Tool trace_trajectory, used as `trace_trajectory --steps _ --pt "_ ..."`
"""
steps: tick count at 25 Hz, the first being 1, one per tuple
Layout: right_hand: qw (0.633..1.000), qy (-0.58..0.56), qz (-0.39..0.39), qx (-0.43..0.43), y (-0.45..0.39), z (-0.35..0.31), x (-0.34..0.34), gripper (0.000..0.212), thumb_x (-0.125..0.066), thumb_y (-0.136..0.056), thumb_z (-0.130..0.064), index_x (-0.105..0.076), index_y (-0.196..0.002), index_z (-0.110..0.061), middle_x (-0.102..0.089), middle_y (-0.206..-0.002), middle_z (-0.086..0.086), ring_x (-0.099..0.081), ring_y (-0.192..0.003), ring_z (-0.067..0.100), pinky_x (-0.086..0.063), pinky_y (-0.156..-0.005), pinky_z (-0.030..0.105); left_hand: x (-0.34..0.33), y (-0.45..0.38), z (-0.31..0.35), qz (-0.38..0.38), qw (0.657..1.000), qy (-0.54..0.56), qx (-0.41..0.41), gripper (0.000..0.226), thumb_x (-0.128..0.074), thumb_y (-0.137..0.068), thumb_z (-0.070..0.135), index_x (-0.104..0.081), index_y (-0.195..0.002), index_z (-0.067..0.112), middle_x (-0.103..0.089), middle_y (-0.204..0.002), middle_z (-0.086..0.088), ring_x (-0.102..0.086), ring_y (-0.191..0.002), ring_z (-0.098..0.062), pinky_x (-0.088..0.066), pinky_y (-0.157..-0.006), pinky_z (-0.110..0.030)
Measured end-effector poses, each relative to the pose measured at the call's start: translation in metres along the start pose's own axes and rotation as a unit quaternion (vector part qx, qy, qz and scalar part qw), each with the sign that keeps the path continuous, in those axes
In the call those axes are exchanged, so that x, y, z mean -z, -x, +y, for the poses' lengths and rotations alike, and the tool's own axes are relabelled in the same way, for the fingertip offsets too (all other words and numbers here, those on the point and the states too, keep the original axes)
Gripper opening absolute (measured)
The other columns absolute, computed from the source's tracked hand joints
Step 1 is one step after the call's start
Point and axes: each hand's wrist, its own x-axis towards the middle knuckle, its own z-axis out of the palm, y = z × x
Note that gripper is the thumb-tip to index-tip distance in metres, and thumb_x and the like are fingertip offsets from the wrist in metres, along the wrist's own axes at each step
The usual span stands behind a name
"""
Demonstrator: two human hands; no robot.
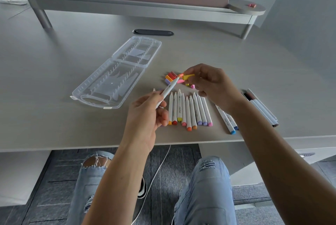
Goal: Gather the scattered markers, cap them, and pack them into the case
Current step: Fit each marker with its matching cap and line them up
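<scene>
My left hand point(148, 111) grips a white marker point(168, 90) that points up and right, its orange tip bare. My right hand point(211, 83) pinches a yellow-orange cap point(189, 76) right at that tip. Below the hands a row of several white markers point(190, 110) lies on the desk, coloured ends toward me. Loose coloured caps point(171, 77) sit in a small pile just left of my right hand. The clear plastic case point(116, 75) lies open and empty to the left.
More markers point(227, 120) with blue ends lie under my right forearm, and several others point(261, 108) lie further right near the desk edge. A dark cable slot point(153, 32) and a raised shelf point(145, 9) are at the back. A small pink cap point(252, 5) rests on the shelf's round end.
</scene>
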Motion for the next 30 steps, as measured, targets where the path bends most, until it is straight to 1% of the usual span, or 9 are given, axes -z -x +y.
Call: trace_trajectory --steps 1,3,7,9,11,15,19,24,30 --pt "0.999 -0.043 -0.011 -0.001 0.003 -0.003 0.001 0.018 -0.057 -0.103 -0.007 -0.070 -0.116 -0.006 -0.067 -0.088 0.012 -0.046 -0.064 0.010 -0.040 -0.057 0.024 0.000 0.002 0.000 0.000 1.000 -0.004 -0.003 0.021 -0.058 -0.096 0.007 -0.072 -0.109 -0.002 -0.053 -0.074 -0.008 -0.045 -0.047 -0.019 -0.037 -0.045 -0.028" --pt "0.996 -0.085 -0.028 0.000 0.007 -0.007 0.002 0.020 -0.052 -0.105 -0.004 -0.067 -0.118 -0.001 -0.066 -0.083 0.003 -0.044 -0.065 0.010 -0.039 -0.058 0.026 0.001 0.007 0.001 -0.004 1.000 -0.007 -0.007 0.019 -0.057 -0.095 0.006 -0.073 -0.105 0.000 -0.053 -0.071 -0.007 -0.045 -0.047 -0.020 -0.037 -0.045 -0.028" --pt "0.998 -0.031 -0.058 0.023 0.012 -0.017 0.004 0.022 -0.051 -0.104 0.000 -0.068 -0.118 -0.005 -0.065 -0.079 -0.007 -0.043 -0.071 0.025 -0.040 -0.061 0.032 0.003 0.016 0.003 -0.021 0.999 -0.025 -0.008 0.017 -0.058 -0.096 0.007 -0.074 -0.092 0.005 -0.052 -0.069 -0.007 -0.045 -0.048 -0.021 -0.037 -0.044 -0.028" --pt "0.996 0.018 -0.079 0.039 0.015 -0.022 0.003 0.024 -0.052 -0.104 0.000 -0.070 -0.117 -0.008 -0.066 -0.080 -0.018 -0.047 -0.069 0.019 -0.041 -0.062 0.028 0.004 0.019 0.003 -0.023 0.999 -0.035 -0.014 0.018 -0.058 -0.097 0.008 -0.075 -0.089 0.007 -0.052 -0.070 -0.008 -0.046 -0.049 -0.021 -0.037 -0.044 -0.028" --pt "0.994 0.054 -0.079 0.051 0.017 -0.026 -0.001 0.026 -0.052 -0.104 0.000 -0.071 -0.119 -0.010 -0.065 -0.077 -0.022 -0.048 -0.066 0.011 -0.042 -0.062 0.025 0.005 0.021 0.001 -0.026 0.998 -0.049 -0.022 0.019 -0.056 -0.098 0.008 -0.075 -0.096 0.006 -0.054 -0.072 -0.009 -0.047 -0.048 -0.020 -0.038 -0.045 -0.029" --pt "0.998 -0.058 -0.022 0.016 0.020 -0.027 -0.019 0.030 -0.046 -0.107 -0.001 -0.071 -0.121 -0.004 -0.056 -0.074 0.004 -0.038 -0.066 0.027 -0.035 -0.057 0.031 0.008 0.029 -0.001 -0.048 0.998 -0.042 -0.023 0.020 -0.054 -0.100 0.007 -0.073 -0.101 0.006 -0.060 -0.073 -0.010 -0.045 -0.048 -0.021 -0.034 -0.045 -0.027" --pt "0.985 -0.152 0.056 -0.054 0.019 -0.028 -0.045 0.016 -0.060 -0.102 -0.005 -0.070 -0.112 0.001 -0.072 -0.078 0.004 -0.042 -0.054 0.015 -0.035 -0.053 0.027 0.018 0.034 -0.001 -0.053 0.998 -0.027 -0.028 0.020 -0.052 -0.101 0.004 -0.071 -0.108 0.003 -0.056 -0.074 -0.010 -0.039 -0.048 -0.016 -0.025 -0.044 -0.025" --pt "0.989 -0.127 0.054 -0.056 0.014 -0.034 -0.070 0.012 -0.065 -0.099 -0.005 -0.073 -0.104 0.001 -0.075 -0.087 0.018 -0.045 -0.056 0.015 -0.037 -0.050 0.025 0.039 0.036 0.001 -0.019 0.998 -0.021 -0.054 0.023 -0.048 -0.102 -0.001 -0.071 -0.105 0.003 -0.052 -0.067 -0.005 -0.038 -0.047 -0.010 -0.027 -0.041 -0.020" --pt "0.992 -0.097 0.037 -0.066 0.008 -0.035 -0.097 0.013 -0.065 -0.098 -0.007 -0.075 -0.105 -0.004 -0.072 -0.077 0.002 -0.052 -0.058 0.012 -0.042 -0.052 0.025 0.053 0.037 -0.002 0.021 0.999 0.003 -0.048 0.019 -0.049 -0.101 -0.001 -0.068 -0.103 0.000 -0.049 -0.065 -0.006 -0.033 -0.045 -0.009 -0.025 -0.040 -0.019"
